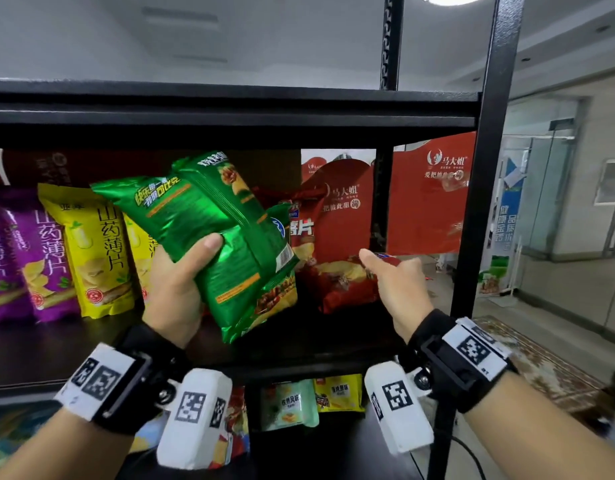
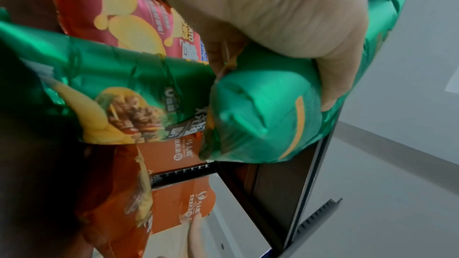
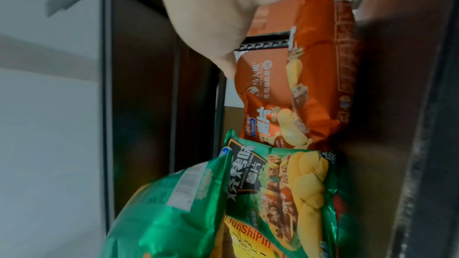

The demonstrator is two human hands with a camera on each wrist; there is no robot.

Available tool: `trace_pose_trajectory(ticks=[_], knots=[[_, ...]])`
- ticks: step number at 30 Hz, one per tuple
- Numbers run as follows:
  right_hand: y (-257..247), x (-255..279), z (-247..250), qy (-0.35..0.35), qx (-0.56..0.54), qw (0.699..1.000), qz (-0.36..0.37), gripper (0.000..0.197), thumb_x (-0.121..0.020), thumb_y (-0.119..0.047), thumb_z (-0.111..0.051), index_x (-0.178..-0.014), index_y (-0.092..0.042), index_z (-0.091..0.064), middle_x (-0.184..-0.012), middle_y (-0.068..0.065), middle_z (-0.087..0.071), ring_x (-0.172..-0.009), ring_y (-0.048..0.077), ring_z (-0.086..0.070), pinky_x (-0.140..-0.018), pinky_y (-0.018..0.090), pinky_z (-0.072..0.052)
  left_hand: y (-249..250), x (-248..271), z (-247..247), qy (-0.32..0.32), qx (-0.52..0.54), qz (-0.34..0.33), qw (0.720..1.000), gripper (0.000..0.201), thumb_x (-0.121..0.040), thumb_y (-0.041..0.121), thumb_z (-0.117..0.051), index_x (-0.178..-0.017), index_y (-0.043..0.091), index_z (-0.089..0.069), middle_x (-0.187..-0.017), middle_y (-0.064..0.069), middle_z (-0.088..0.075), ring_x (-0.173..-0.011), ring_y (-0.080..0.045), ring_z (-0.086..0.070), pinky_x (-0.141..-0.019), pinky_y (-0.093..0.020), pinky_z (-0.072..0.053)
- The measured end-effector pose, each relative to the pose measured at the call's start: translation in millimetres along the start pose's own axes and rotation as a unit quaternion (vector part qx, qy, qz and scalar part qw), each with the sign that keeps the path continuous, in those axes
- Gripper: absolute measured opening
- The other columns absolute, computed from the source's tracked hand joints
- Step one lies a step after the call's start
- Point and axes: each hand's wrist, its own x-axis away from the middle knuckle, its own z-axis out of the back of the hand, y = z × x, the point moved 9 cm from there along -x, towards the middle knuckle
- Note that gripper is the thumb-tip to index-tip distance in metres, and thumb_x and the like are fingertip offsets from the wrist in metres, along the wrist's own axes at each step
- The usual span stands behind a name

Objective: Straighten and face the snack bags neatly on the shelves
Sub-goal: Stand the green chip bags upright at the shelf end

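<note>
My left hand [image 1: 181, 271] grips a green snack bag [image 1: 209, 230] by its lower left side and holds it tilted in front of the shelf, its back with the barcode towards me. The thumb [image 2: 323, 46] presses into that green bag [image 2: 263, 121]. Behind it a second green bag [image 1: 278, 292] stands on the shelf, picture side out. My right hand [image 1: 399, 285] holds the right edge of a red snack bag [image 1: 337, 282], the thumb spread over its front and the fingers hidden behind. The right wrist view shows the red bag [image 3: 318, 77] above the second green bag [image 3: 285, 183].
Yellow bags [image 1: 91, 251] and purple bags [image 1: 11, 258] stand upright in a row at the left of the dark shelf board [image 1: 91, 348]. A black upright post [image 1: 486, 168] bounds the shelf on the right, and an upper shelf [image 1: 230, 112] hangs close overhead. More bags [image 1: 288, 403] sit on the shelf below.
</note>
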Motion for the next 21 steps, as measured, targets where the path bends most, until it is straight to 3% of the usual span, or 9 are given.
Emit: trace_pose_trajectory(ticks=[4, 6, 8, 10, 12, 14, 16, 18, 21], knots=[[19.1, -13.9, -21.4, -0.047, -0.098, 0.992, -0.062, 0.054, -0.08, -0.036, -0.079, -0.121, -0.005, -0.062, -0.119, 0.007, -0.066, -0.114, 0.027, -0.059, -0.106, 0.041, -0.042, -2.3, 5.4, 1.4, -0.001, -0.064, -0.024, 0.998, 0.05, -0.071, 0.032, -0.078, -0.118, 0.023, -0.065, -0.114, 0.0, -0.074, -0.108, -0.025, -0.07, -0.092, -0.04, -0.058], [22.6, -21.3, -27.3, -0.043, -0.107, 0.99, -0.088, 0.042, -0.075, -0.035, -0.083, -0.102, -0.008, -0.065, -0.104, 0.005, -0.067, -0.105, 0.026, -0.06, -0.103, 0.041, -0.043, -3.3, 7.4, 2.0, 0.003, -0.102, -0.03, 0.994, 0.058, -0.067, 0.039, -0.081, -0.12, 0.026, -0.061, -0.115, 0.004, -0.073, -0.109, -0.018, -0.07, -0.089, -0.034, -0.059], [19.9, -31.7, -27.5, -0.011, -0.087, 0.993, -0.083, 0.035, -0.074, -0.034, -0.084, -0.083, -0.014, -0.056, -0.088, 0.002, -0.06, -0.089, 0.025, -0.058, -0.095, 0.038, -0.045, -5.6, 7.5, 0.3, -0.002, -0.169, -0.024, 0.985, 0.07, -0.067, 0.047, -0.081, -0.128, 0.025, -0.056, -0.128, 0.004, -0.066, -0.12, -0.018, -0.063, -0.097, -0.04, -0.056], [17.2, -41.6, -31.5, -0.018, -0.033, 0.996, -0.08, 0.03, -0.087, -0.03, -0.071, -0.103, -0.007, -0.062, -0.103, 0.01, -0.064, -0.093, 0.031, -0.061, -0.093, 0.038, -0.05, -5.8, 7.5, -4.1, -0.004, -0.277, -0.027, 0.96, 0.067, -0.067, 0.052, -0.078, -0.124, 0.027, -0.054, -0.14, 0.004, -0.05, -0.133, -0.014, -0.049, -0.109, -0.047, -0.045], [23.1, -47.1, -42.0, -0.052, -0.039, 0.994, -0.092, 0.034, -0.098, -0.02, -0.053, -0.127, -0.003, -0.056, -0.117, 0.014, -0.062, -0.092, 0.027, -0.063, -0.081, 0.034, -0.055, -4.8, 7.8, -8.7, -0.002, -0.362, -0.048, 0.931, 0.049, -0.072, 0.041, -0.081, -0.112, 0.03, -0.055, -0.141, 0.006, -0.039, -0.134, -0.002, -0.034, -0.116, -0.041, -0.034], [27.9, -50.9, -48.0, -0.059, -0.045, 0.992, -0.097, 0.038, -0.096, -0.017, -0.055, -0.13, 0.001, -0.055, -0.111, 0.013, -0.06, -0.091, 0.026, -0.063, -0.078, 0.035, -0.057, -9.3, 12.0, -17.2, -0.007, -0.402, -0.056, 0.914, 0.048, -0.075, 0.026, -0.084, -0.111, 0.026, -0.053, -0.144, 0.004, -0.03, -0.134, 0.001, -0.027, -0.118, -0.03, -0.024], [30.9, -55.3, -50.4, -0.023, -0.039, 0.994, -0.097, 0.055, -0.087, -0.02, -0.068, -0.132, 0.007, -0.051, -0.118, 0.021, -0.061, -0.108, 0.034, -0.063, -0.094, 0.047, -0.054, -17.7, 18.2, -28.0, -0.022, -0.435, -0.064, 0.898, 0.057, -0.075, 0.022, -0.084, -0.118, 0.023, -0.048, -0.149, 0.01, -0.018, -0.144, -0.007, -0.018, -0.118, -0.026, -0.016], [29.5, -56.5, -53.5, 0.0, -0.051, 0.995, -0.085, 0.063, -0.084, -0.017, -0.073, -0.132, 0.014, -0.046, -0.121, 0.027, -0.059, -0.113, 0.038, -0.061, -0.097, 0.048, -0.05, -24.1, 26.1, -39.5, -0.037, -0.462, -0.072, 0.883, 0.064, -0.076, 0.019, -0.082, -0.128, 0.021, -0.045, -0.155, 0.016, -0.006, -0.151, -0.014, -0.01, -0.123, -0.039, -0.015], [21.4, -59.3, -60.0, 0.003, -0.038, 0.998, -0.045, 0.023, -0.09, -0.006, -0.064, -0.106, 0.007, -0.055, -0.096, 0.018, -0.055, -0.094, 0.026, -0.051, -0.083, 0.036, -0.042, -26.7, 35.2, -51.6, -0.06, -0.452, -0.095, 0.885, 0.069, -0.081, 0.022, -0.071, -0.14, 0.024, -0.035, -0.16, 0.018, 0.006, -0.154, -0.015, 0.002, -0.121, -0.058, -0.019]])
